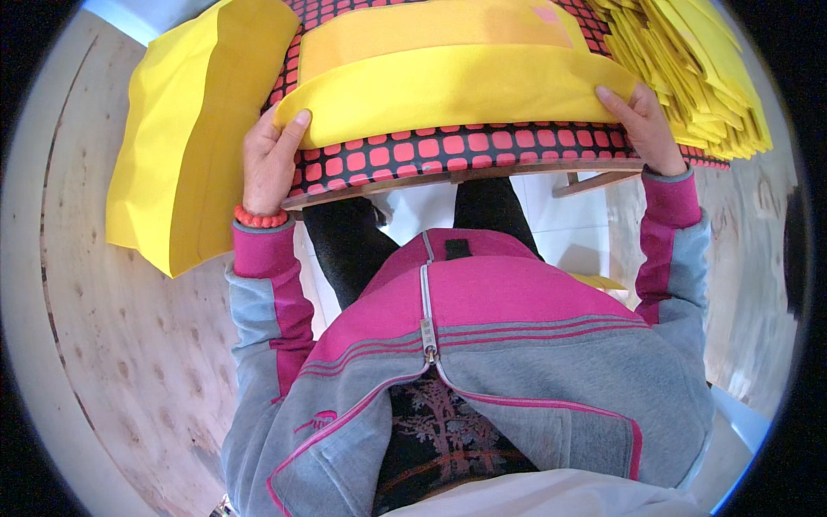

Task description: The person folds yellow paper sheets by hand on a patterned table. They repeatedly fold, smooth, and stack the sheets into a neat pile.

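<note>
A yellow fabric piece (448, 95) lies across the table in front of me, its near edge folded up into a wide band. Beyond the band shows a paler orange-yellow rectangular panel (431, 33) with a small pinkish patch at its right. My left hand (274, 155) grips the band's left end, thumb on top and fingers hidden beneath. At the opposite end my right hand (642, 122) pinches the fabric the same way. A red beaded bracelet (261, 217) circles my left wrist.
The table wears a black cover with red rounded squares (448, 148) and has a wooden edge (413, 183). A large creased yellow fabric sheet (185, 138) hangs at the left. A thick stack of folded yellow fabric (698, 77) sits at the back right, overhanging the edge.
</note>
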A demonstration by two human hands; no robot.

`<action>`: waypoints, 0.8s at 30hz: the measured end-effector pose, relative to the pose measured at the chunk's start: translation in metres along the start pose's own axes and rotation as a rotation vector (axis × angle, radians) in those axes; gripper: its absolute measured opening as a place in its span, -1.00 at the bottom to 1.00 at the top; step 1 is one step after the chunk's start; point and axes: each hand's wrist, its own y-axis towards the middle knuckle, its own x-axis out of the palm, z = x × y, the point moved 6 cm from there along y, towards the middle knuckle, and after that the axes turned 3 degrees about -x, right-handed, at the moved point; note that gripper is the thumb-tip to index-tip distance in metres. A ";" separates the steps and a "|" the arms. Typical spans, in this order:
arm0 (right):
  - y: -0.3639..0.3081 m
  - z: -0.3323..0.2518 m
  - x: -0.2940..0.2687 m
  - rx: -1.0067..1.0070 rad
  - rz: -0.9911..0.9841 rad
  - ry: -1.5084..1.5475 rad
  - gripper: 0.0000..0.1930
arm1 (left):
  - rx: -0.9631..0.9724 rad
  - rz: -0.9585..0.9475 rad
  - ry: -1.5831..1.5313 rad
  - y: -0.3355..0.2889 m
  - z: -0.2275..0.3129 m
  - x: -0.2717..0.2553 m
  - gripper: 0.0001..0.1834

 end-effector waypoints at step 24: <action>0.003 -0.014 0.024 -0.144 0.548 -1.015 -0.69 | 0.262 0.402 1.027 0.016 0.018 0.023 -0.65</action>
